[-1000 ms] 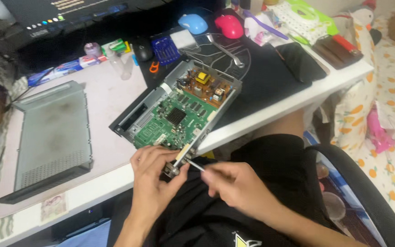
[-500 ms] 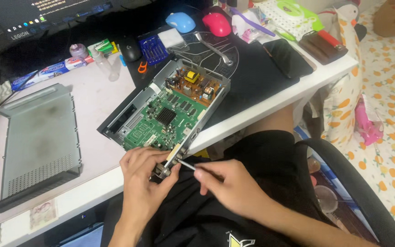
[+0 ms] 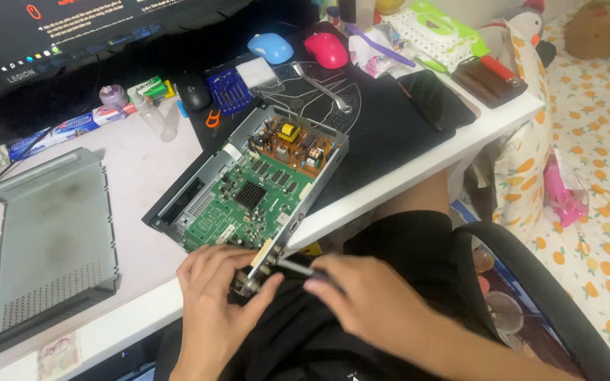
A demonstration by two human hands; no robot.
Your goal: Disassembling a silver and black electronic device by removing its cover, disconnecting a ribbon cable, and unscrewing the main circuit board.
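Two hands at the desk edge, left hand (image 3: 214,296) gripping opened set-top box (image 3: 248,187) rear corner, right hand (image 3: 361,296) clasping screwdriver (image 3: 296,267) against it, green wipes packet (image 3: 435,28) far right, blue toothpaste carton (image 3: 61,130) left

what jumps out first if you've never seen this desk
The opened metal case with its green circuit board, lying mid-desk at the front edge. Both hands meet at its near corner: the left hand grips it and the right hand holds a screwdriver to it. The grey cover lies left.
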